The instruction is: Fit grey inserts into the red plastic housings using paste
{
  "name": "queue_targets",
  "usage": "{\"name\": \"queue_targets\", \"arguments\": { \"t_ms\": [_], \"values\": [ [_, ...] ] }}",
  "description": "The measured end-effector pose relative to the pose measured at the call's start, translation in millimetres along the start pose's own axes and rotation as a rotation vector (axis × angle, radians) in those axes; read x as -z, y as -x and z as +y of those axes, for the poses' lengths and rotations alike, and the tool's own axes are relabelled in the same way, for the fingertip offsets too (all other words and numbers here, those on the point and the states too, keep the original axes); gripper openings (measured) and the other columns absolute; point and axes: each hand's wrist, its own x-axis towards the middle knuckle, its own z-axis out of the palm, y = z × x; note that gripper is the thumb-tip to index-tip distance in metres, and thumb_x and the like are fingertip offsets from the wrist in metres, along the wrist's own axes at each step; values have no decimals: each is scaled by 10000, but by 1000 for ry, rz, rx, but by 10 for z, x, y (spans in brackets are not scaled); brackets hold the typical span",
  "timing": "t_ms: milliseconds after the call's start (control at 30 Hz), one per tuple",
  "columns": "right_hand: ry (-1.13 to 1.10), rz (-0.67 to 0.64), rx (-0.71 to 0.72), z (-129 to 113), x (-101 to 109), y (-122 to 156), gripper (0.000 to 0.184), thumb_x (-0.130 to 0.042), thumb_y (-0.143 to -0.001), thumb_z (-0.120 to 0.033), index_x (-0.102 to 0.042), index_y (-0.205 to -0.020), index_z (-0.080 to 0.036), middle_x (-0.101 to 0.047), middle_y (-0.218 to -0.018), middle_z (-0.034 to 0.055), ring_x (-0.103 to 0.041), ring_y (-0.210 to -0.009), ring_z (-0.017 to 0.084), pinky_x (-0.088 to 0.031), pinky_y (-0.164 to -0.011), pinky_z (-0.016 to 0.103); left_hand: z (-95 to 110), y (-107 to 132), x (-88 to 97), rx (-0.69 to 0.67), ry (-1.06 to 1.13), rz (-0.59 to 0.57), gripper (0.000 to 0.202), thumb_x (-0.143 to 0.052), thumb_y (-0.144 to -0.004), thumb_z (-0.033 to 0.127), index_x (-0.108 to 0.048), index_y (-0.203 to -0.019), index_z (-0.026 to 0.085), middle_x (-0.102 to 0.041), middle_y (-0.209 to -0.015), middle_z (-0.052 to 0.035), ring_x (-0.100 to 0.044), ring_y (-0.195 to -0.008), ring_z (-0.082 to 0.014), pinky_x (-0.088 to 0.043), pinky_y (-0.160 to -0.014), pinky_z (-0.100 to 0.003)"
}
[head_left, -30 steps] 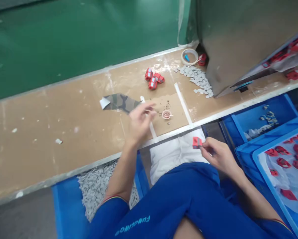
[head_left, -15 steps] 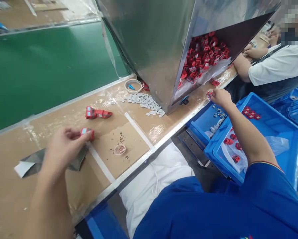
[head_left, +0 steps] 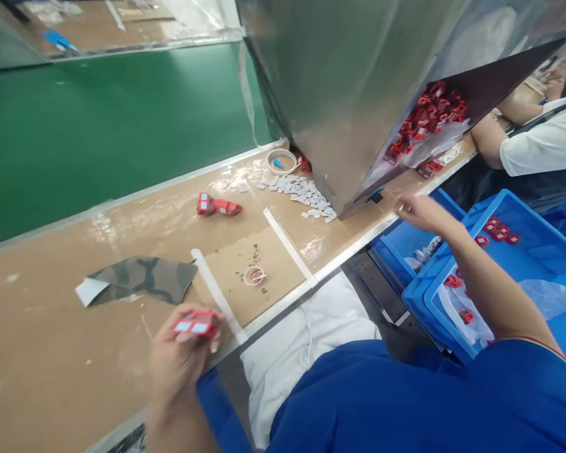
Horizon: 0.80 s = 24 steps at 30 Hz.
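Note:
In my left hand [head_left: 179,352], a small red-and-grey plastic toy-car-like part [head_left: 198,324] with pale blue patches is gripped low over the bench's front edge. My right hand [head_left: 422,214] is at the bench edge to the right, fingers curled together; whatever may be between them is hidden. Beyond it, red parts [head_left: 430,167] lie on the bench below the opening of a metal hopper [head_left: 339,82]. Further back on the left, more red parts [head_left: 218,206] lie end to end. A camouflage-patterned piece [head_left: 145,279] with a white corner rests above my left hand.
Small grey tiles [head_left: 306,195] lie heaped by the hopper, near a tape roll [head_left: 281,162]. A small round dish [head_left: 254,275] stands among dark specks. Blue bins [head_left: 424,308] with red parts are at right. Another person's arm [head_left: 493,141] rests at the far right.
My left hand has drawn back toward the bench edge with its red part, uncovering the camouflage piece. The red piece in my right fingers no longer shows. The view has shifted.

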Motion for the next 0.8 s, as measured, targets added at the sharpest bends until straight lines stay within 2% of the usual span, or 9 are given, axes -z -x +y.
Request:
{"name": "queue_targets", "arguments": {
  "t_ms": [67, 100, 133, 233, 333, 433, 533, 700, 800],
  "values": [
    [-150, -264, 301, -500, -187, 226, 126, -725, -914, -259, -762, -1005, -181, -792, -845, 76, -726, -751, 222, -506, -711, 300, -83, -39, -168, 32, 151, 66, 473, -925, -566, 651, -733, -818, 300, -758, -654, 31, -530, -377, -145, -413, -372, -276],
    [-235, -350, 428, -750, -297, 306, 151, -730, -916, -266, -761, -1047, -196, -789, -826, 56, -725, -734, 213, -514, -701, 293, -128, -54, -234, 3, 154, 97, 552, -951, -526, 644, -733, -842, 247, -751, -643, 11, -545, -386, -136, -446, -387, -264],
    [-309, -368, 521, -990, -416, 357, 206, -740, -912, -269, -753, -1107, -205, -786, -832, 47, -721, -727, 208, -518, -693, 292, -177, -62, -282, -15, 118, 95, 585, -973, -524, 602, -739, -888, 208, -775, -696, -16, -615, -459, -148, -512, -443, -264],
    [-540, -238, 633, -1620, -809, 363, 433, -732, -915, -273, -663, -1338, -209, -782, -955, 60, -699, -723, 186, -540, -684, 299, -347, -39, -319, -128, 133, 82, 535, -946, -648, 491, -740, -1019, 166, -831, -908, -85, -763, -729, -193, -632, -656, -289],
    [-745, -139, 678, -2074, -1160, 272, 500, -713, -931, -307, -610, -1404, -184, -759, -1016, 74, -665, -699, 159, -552, -657, 294, -503, 36, -274, -182, 190, 39, 490, -917, -722, 405, -736, -1105, 158, -840, -1051, -122, -803, -865, -209, -656, -799, -322],
    [-818, -58, 756, -2340, -1339, 212, 303, -696, -951, -287, -711, -1235, -183, -749, -905, 50, -647, -688, 154, -536, -645, 286, -584, 96, -250, -199, 209, -3, 471, -920, -740, 373, -735, -1118, 162, -834, -1104, -131, -809, -926, -222, -657, -851, -342],
    [-803, 82, 807, -2480, -1367, 191, 120, -665, -982, -254, -772, -1009, -206, -737, -824, 38, -635, -689, 155, -510, -649, 290, -600, 114, -257, -208, 207, -25, 480, -930, -744, 388, -738, -1121, 161, -822, -1133, -134, -797, -986, -228, -646, -892, -347],
    [-891, 275, 754, -2595, -1397, 181, 142, -689, -992, -307, -759, -902, -221, -742, -856, 51, -670, -779, 177, -531, -702, 318, -596, 117, -257, -203, 199, -37, 475, -913, -782, 412, -733, -1140, 158, -813, -1117, -126, -789, -987, -224, -638, -901, -340],
    [-1017, 283, 632, -2616, -1475, 238, 222, -709, -981, -424, -745, -889, -225, -752, -895, 61, -702, -832, 192, -563, -721, 332, -586, 126, -249, -200, 204, -47, 472, -920, -775, 402, -730, -1132, 157, -813, -1124, -125, -788, -969, -214, -643, -895, -336]
  ]
}}
